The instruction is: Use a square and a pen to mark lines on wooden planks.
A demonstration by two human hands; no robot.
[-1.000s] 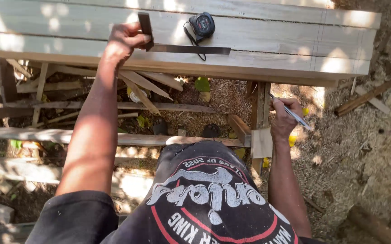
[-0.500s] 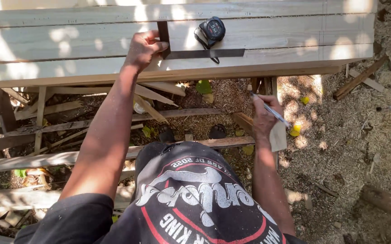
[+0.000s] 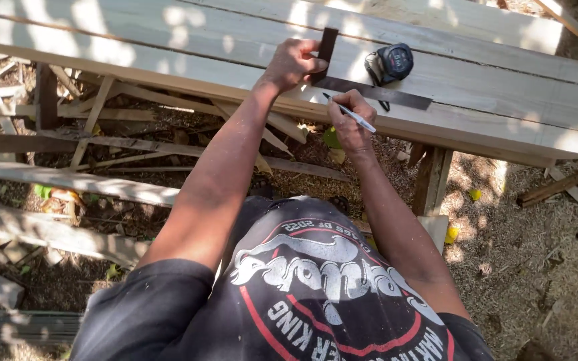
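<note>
Both arms reach forward and away from the body toward a long pale wooden plank [image 3: 168, 50] that lies across a rough timber bench [image 3: 431, 177]. The left arm is stretched nearly straight, its wrist bent slightly down, and the left hand [image 3: 293, 63] rests on the plank with the fingers curled over the corner of a dark metal carpenter's square [image 3: 362, 89], the grip pressed down on the square where its two legs meet. One leg of the square points up and away across the plank, the other runs to the right along the near edge. The right arm is bent at the elbow, forearm rising toward the plank's edge, and the right hand [image 3: 350, 117] sits just below the square's long leg, well closer to the body than the left hand. Its grip pinches a slim pencil [image 3: 350, 112] between thumb and fingers, the dark tip touching the plank at the lower edge of the square, the light shaft slanting back to the right. A black and blue tape measure [image 3: 392, 63] lies on the plank just right of the left hand, beyond the square. Scrap boards [image 3: 68, 180] and sawdust [image 3: 536, 254] cover the ground under the bench.
</note>
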